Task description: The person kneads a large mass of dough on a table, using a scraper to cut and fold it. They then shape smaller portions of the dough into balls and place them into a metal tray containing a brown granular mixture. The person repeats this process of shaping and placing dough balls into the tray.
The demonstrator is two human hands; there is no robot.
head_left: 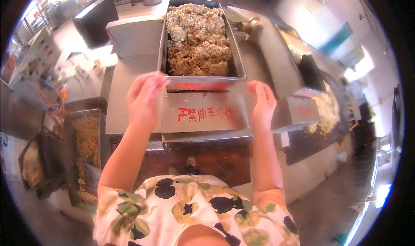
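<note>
A deep metal hopper point(236, 51) sits on top of a steel machine, filled with a crumbly brown mix point(199, 60) that turns pale and speckled toward the far end. My left hand point(145, 98) is raised beside the hopper's near left corner. Its fingers are loosely bent and blurred at the tips; whether they touch the rim is unclear. Off the near right corner hovers my right hand point(262, 100), apart from the hopper, with half-curled fingers and nothing visible in them. Between both hands lies the machine's steel front cover point(173, 100), marked in red.
At left, a long metal trough point(102, 138) holds brown crumbs, next to a dark bin point(26, 153) with pale material. Steel housings point(298, 112) rise at right, near a dark surface with a yellowish crumbly heap point(325, 105). A grey panel point(136, 36) stands left of the hopper.
</note>
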